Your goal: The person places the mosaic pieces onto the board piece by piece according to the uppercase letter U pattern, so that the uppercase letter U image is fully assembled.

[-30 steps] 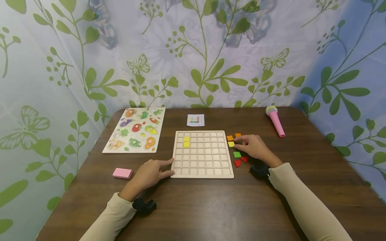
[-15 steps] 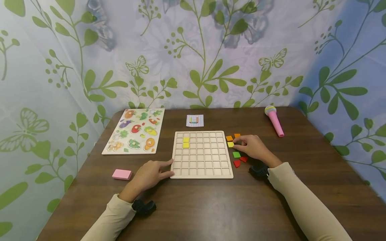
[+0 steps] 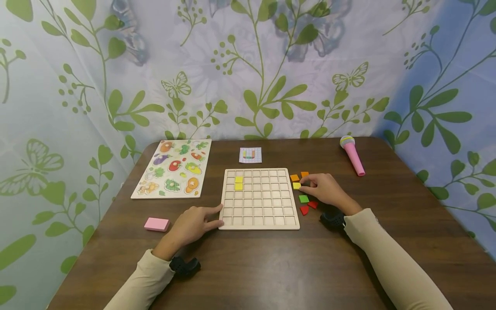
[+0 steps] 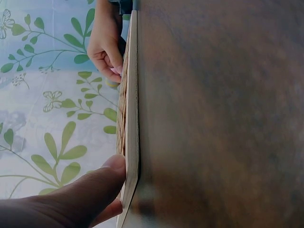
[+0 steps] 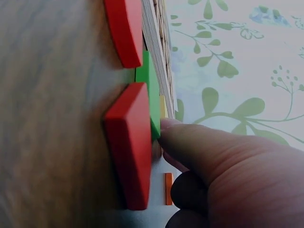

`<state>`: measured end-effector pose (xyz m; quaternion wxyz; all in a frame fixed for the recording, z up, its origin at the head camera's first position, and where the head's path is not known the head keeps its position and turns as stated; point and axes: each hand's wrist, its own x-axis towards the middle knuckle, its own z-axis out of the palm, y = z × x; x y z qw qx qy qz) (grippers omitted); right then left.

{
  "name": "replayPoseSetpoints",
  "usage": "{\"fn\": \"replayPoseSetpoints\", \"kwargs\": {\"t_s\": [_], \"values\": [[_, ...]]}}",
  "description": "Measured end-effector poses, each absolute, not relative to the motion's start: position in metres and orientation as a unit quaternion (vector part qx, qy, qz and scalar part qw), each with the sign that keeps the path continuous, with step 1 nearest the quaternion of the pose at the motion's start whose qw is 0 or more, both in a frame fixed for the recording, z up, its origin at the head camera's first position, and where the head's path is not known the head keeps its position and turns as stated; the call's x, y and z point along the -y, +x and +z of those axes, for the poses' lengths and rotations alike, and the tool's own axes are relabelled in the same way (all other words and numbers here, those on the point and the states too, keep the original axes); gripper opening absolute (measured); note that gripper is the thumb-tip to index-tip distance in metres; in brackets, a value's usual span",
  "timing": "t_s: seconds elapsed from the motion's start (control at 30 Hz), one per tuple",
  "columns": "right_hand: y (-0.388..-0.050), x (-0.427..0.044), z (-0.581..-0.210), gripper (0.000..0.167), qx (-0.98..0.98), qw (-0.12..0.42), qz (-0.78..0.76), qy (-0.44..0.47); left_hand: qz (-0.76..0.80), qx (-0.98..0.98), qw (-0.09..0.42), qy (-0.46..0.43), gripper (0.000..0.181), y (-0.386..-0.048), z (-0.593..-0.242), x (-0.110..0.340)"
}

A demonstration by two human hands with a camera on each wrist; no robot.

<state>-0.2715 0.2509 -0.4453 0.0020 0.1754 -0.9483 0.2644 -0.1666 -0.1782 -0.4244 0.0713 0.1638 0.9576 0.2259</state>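
near worktop: dark brown wood grain [image 3: 263,267], a broad stretch of it lying between the two beige sleeves, near side of the board.
left hand: thumb and forefinger spread apart, tips touching the left edge of the board; hand [image 3: 191,222] otherwise rests beside it.
pink block [image 3: 156,224]: near the left hand, on its outer side.
grid board [image 3: 253,203]: pale wood, square, shallow cells with raised lines; raised rim all round. lies flat between the hands.
red tiles [image 3: 304,210]: two, near each other, off the board's right edge; glossy, one with a curved side in the right wrist view.
green tile [image 3: 304,199]: just beyond the reds, short of the fingertips.
loose yellow tile [image 3: 296,186]: flat, bright, thin, just beside the board's right rim; at the right hand's fingertips, left of the palm.
right hand [image 3: 324,188]: thumb and forefinger pinching the right end of the loose yellow tile.
set yellow tiles [image 3: 238,186]: two, in adjoining cells, one beyond the other, toward the board's far left.
orange tiles [image 3: 294,178]: two, just beyond the loose yellow tile, close to the forefinger.
room: a strip of worktop separates board from vegetable puzzle [image 3: 176,174], left, and pattern card [image 3: 250,155], beyond.
far right: pink microphone [image 3: 354,158], well apart from the tiles.
backdrop: leaf-print cloth [image 3: 217,94].
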Motion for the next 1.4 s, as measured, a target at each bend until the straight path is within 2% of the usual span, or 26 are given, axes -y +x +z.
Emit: {"fn": "replayPoseSetpoints", "kwargs": {"t_s": [0.73,1.07,1.4], "values": [[-0.274,-0.249,-0.437,0.029,0.944,0.012,0.282,0.168,0.231,-0.957,0.076,0.156,0.059,-0.167,-0.425,0.18],[-0.274,-0.234,-0.435,0.032,0.932,0.026,0.304,0.195,0.228,-0.957,0.071,0.163,0.059,-0.169,-0.426,0.18],[-0.267,-0.215,-0.432,0.025,0.925,0.013,0.318,0.209,0.223,-0.958,0.069,0.165,0.06,-0.168,-0.426,0.179]]}}
